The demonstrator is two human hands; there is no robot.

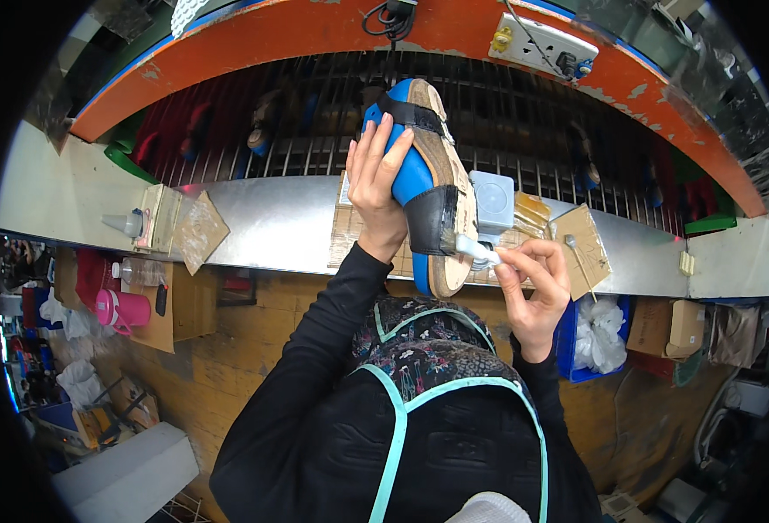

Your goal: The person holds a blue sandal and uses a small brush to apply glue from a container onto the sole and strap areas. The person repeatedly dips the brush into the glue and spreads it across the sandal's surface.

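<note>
On my feed, the left hand (pixel 376 187) grips the sandal (pixel 432 218) at one o'clock, fingers spread, apparently bracing it against the white applicator (pixel 476 251) the right hand (pixel 537 283) pinches at three.

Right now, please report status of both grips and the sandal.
Left grip holds sandal. Right grip pinches white applicator at sole edge. No obstruction visible.

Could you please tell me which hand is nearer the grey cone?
The left hand: it is right of the cone; the right hand is farther right, past the sandal.
</note>
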